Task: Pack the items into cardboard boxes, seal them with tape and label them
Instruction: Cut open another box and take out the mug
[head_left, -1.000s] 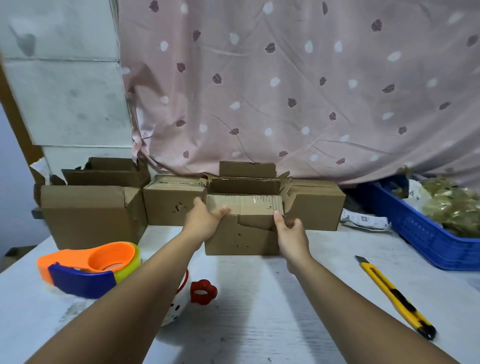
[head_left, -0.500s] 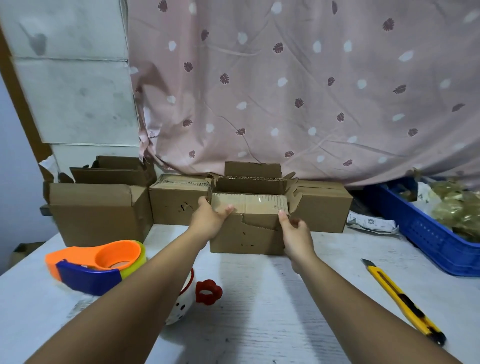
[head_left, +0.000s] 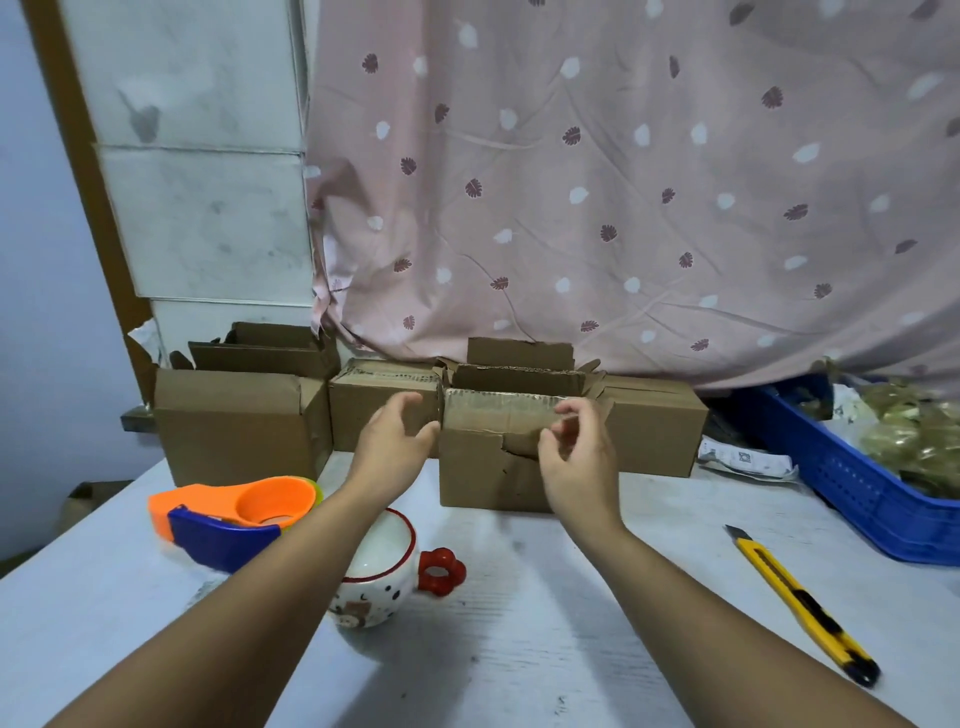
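A: We're on the middle cardboard box, standing at the far side of the table in a row with other boxes. Its top is open and its rear flaps are up.

B: And both hands are off it, as far as we can judge. The left hand hovers at the box's left corner, fingers relaxed and holding nothing. We can't tell whether the thumb brushes the cardboard. The right hand hangs in front of the near face, fingers loosely curled, also empty.

A: So we read this as readying the box for packing. What makes that go well?

B: We'd take it by both side walls, not by the near flap. That flap's edge looks ragged and could tear. Then we'd draw it nearer, clear of the other boxes, so the flaps open freely.

A: The mug sits right under the left forearm.

B: Yes, so we'd lift the box over it or steer right. For sealing, the tape dispenser lies to the left and the knife to the right.
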